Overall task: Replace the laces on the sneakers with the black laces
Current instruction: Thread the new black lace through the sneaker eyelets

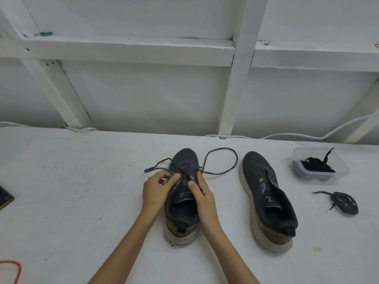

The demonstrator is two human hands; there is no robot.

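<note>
Two sneakers stand toes-away on white table (82,181). Laced sneaker (181,203) sits in the centre, between both hands; unlaced sneaker (266,201) is beside it to the right, apart. Right hand (205,199) grips laced sneaker's upper, thumb on tongue. Left hand (156,189) pinches grey lace (223,149) at the eyelets; lace slack, ends looped on table past the toe. Clear tub (340,162) at far right holds black laces (316,165). Dark lace bundle (344,202) lies near tub.
</note>
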